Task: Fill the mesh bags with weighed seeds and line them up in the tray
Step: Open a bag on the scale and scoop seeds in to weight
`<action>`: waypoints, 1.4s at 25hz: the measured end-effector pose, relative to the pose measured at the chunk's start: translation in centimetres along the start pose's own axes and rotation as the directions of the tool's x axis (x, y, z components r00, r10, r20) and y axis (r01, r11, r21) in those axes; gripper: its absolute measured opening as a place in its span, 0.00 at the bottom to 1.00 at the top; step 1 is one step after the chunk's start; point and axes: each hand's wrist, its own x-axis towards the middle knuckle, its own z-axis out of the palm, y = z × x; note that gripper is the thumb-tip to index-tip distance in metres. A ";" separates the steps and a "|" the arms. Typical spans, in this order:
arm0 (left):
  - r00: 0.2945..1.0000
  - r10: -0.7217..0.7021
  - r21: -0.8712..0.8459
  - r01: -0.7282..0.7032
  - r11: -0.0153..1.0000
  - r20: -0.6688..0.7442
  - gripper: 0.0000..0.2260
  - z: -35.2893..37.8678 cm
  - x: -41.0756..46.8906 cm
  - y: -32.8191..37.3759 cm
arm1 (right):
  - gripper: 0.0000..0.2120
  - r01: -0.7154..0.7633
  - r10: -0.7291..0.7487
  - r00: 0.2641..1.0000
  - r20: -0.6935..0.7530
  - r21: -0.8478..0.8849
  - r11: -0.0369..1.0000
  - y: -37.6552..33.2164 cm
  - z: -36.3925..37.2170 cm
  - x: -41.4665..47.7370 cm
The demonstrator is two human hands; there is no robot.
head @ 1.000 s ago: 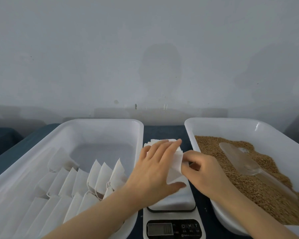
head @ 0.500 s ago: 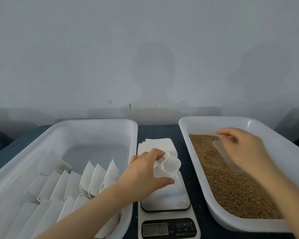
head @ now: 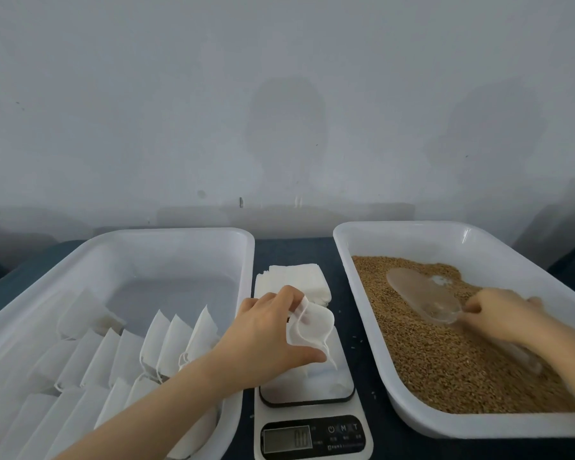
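Note:
My left hand (head: 263,336) pinches a white mesh bag (head: 312,327) with its mouth held open, above the plate of a white kitchen scale (head: 312,410). My right hand (head: 502,317) grips the handle of a clear plastic scoop (head: 422,293) that lies on brown seeds (head: 445,353) in the right white tray (head: 395,230). A stack of empty mesh bags (head: 292,280) sits behind the scale. The left white tray (head: 180,237) holds several filled bags (head: 176,340) standing in rows.
Both trays and the scale stand on a dark blue tabletop (head: 292,250) against a pale grey wall (head: 279,111). The scale's display (head: 287,439) is lit. A few loose seeds lie on the table between the scale and the right tray.
My right hand left the bag, crossed to the seed tray and took hold of the scoop's handle. My left hand kept the bag and opened its mouth over the scale.

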 end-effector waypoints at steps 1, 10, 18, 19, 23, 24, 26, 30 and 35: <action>1.000 -0.002 0.007 0.002 1.000 0.006 0.25 0.0 0.0 0.0 | 0.12 0.028 -0.028 1.000 0.013 -0.008 1.000 -0.2 0.1 0.1; 1.000 0.022 0.038 -0.023 0.999 0.013 0.24 -0.1 -0.1 0.1 | 0.11 0.093 -0.083 0.987 -0.136 0.076 0.993 -1.1 -0.5 -0.4; 0.999 0.044 0.047 -0.044 0.998 0.016 0.25 0.2 0.1 -0.2 | 0.18 0.049 -0.047 0.999 -0.016 0.170 0.984 -8.5 0.4 0.0; 0.999 0.045 0.045 -0.046 0.998 0.013 0.26 0.2 0.1 -0.2 | 0.18 0.055 -0.054 0.998 -0.014 0.173 0.983 -9.1 0.7 -0.1; 0.998 0.054 0.071 -0.055 0.996 0.017 0.25 0.4 0.4 -0.3 | 0.19 0.076 -0.083 0.996 0.022 0.205 0.976 -10.3 1.4 -0.4; 0.998 0.051 0.076 -0.053 0.996 0.021 0.25 0.4 0.4 -0.4 | 0.20 0.068 -0.077 0.996 0.035 0.210 0.975 -10.4 1.4 -0.5; 0.999 0.045 0.078 -0.047 0.996 0.021 0.25 0.4 0.5 -0.5 | 0.22 0.048 -0.068 0.995 0.074 0.251 0.967 -10.5 1.1 -0.7; 0.999 0.044 0.075 -0.046 0.996 0.020 0.25 0.4 0.5 -0.5 | 0.18 0.002 -0.056 0.989 0.137 0.368 0.930 -9.4 0.1 -1.1; 0.999 0.031 0.086 -0.033 0.996 0.028 0.26 0.4 0.5 -0.5 | 0.19 -0.003 -0.045 0.991 0.122 0.366 0.931 -6.7 -0.4 -1.6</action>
